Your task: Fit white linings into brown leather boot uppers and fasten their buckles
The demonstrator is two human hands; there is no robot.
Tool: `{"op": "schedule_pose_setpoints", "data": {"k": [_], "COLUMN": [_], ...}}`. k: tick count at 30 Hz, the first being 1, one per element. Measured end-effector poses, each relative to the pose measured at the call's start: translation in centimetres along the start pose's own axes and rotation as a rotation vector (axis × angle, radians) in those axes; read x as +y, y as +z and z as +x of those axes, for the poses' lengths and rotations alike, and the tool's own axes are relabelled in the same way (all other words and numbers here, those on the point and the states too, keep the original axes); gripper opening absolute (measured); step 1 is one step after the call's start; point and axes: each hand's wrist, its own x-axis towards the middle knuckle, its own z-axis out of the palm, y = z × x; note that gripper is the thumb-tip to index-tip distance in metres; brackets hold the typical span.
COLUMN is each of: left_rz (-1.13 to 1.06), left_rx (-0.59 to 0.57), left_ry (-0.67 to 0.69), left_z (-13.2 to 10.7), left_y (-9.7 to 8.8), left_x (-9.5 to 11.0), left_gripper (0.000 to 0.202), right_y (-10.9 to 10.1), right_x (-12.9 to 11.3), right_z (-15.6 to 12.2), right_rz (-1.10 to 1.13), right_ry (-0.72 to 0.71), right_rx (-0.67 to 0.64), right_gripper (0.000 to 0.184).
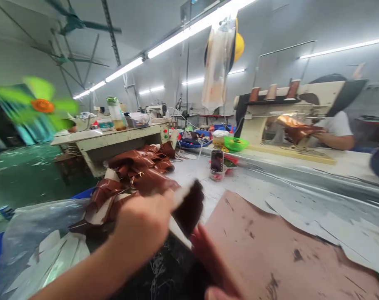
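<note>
My left hand (144, 221) is closed on a dark brown leather piece (189, 208) with a pale strip along its upper edge, blurred by motion. My right hand (216, 260) reaches up from the bottom edge, fingers stretched out and thumb apart, its fingertips close to the piece's lower corner. Whether they touch it is hard to tell. Beyond my left hand lies a heap of reddish-brown leather pieces (142, 164), some with pale undersides. Right of my hands, a large pinkish-brown sheet (255, 246) with dark stains and a ragged edge lies on the white table (205, 166).
A phone (217, 161) leans by a clear tub, near a green bowl (236, 143). Across the table, a person's arm (336, 139) is at a sewing machine (255, 121) with brown leather. A plastic bag (46, 221) lies at left; a green fan (42, 104) stands behind.
</note>
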Motion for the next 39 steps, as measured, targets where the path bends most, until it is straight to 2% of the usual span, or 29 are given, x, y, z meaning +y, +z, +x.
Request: {"op": "schedule_pose_setpoints", "data": {"k": [2,4,6,8,10,12,17,20,22,25,27,28,30,32,34,35,37,38,39], "left_rz": [-0.232,-0.425,-0.591,-0.686,-0.715,-0.708,-0.650,-0.650,-0.754,-1.039,-1.077,-1.023,-0.790,-0.518,-0.390,-0.417,-0.599,-0.692,-0.742], "left_rx": [-0.095,-0.193,-0.212,-0.180,-0.170,-0.223,-0.365,-0.363,-0.371,-0.433,-0.421,-0.394,-0.340,-0.367,-0.507,-0.602,-0.798,-0.850,-0.841], "left_ry": [0.403,0.618,0.726,0.841,0.988,1.087,1.076,1.085,1.090,0.958,0.849,0.849,0.941,1.032,1.051,1.069,1.139,1.170,1.169], "left_z": [-1.0,-1.5,-1.2,-0.4,0.3,0.7,0.3,-0.2,-0.7,-1.6,-2.2,-2.5,-2.8,-2.8,-2.2,-1.7,-0.1,0.9,1.9], "left_y": [0.3,1.1,1.8,2.1,2.3,2.4,2.5,2.0,1.4,1.3,2.1,2.5,3.1,2.6,1.2,0.5,-0.3,-0.1,0.6], "left_x": [4.6,7.3,8.0,7.8,7.5,7.5,8.1,7.6,7.1,6.9,7.3,7.7,8.6,9.4,10.1,10.5,11.5,12.1,12.8], "left_gripper": [0.036,0.036,0.048,0.052,0.045,0.038,0.035,0.023,0.025,0.031,0.028,0.025,0.021,0.019,0.024,0.024,0.018,0.020,0.024], "right_y": [0.5,-0.3,-2.0,-3.7,-4.8,-5.2,-5.1,-6.0,-7.3,-9.0,-9.4,-9.3,-8.6,-7.9,-7.6,-7.6,-7.8,-7.9,-7.9], "right_x": [-0.5,-0.8,-1.1,-1.4,-1.6,-1.7,-1.7,-2.2,-2.6,-2.3,-1.2,-0.4,1.6,3.5,4.9,5.4,6.1,6.4,6.5], "right_z": [0.7,0.6,-0.4,-1.9,-3.2,-4.1,-4.3,-4.0,-3.8,-3.4,-3.0,-2.8,-2.2,-1.5,-0.8,-0.4,0.5,0.9,1.4], "right_rz": [0.072,0.211,0.392,0.515,0.513,0.496,0.467,0.367,0.246,-0.033,-0.189,-0.235,-0.273,-0.292,-0.331,-0.357,-0.423,-0.462,-0.504], "right_ry": [0.053,0.178,0.333,0.416,0.383,0.326,0.199,0.031,-0.062,-0.056,0.058,0.131,0.267,0.334,0.350,0.351,0.341,0.332,0.321], "right_rx": [0.066,0.151,0.225,0.238,0.204,0.138,-0.040,-0.106,-0.162,-0.259,-0.189,-0.112,0.047,0.173,0.266,0.299,0.319,0.307,0.284], "right_gripper": [0.041,0.049,0.056,0.056,0.048,0.042,0.034,0.020,0.012,0.024,0.035,0.043,0.060,0.065,0.058,0.053,0.038,0.029,0.020]}}
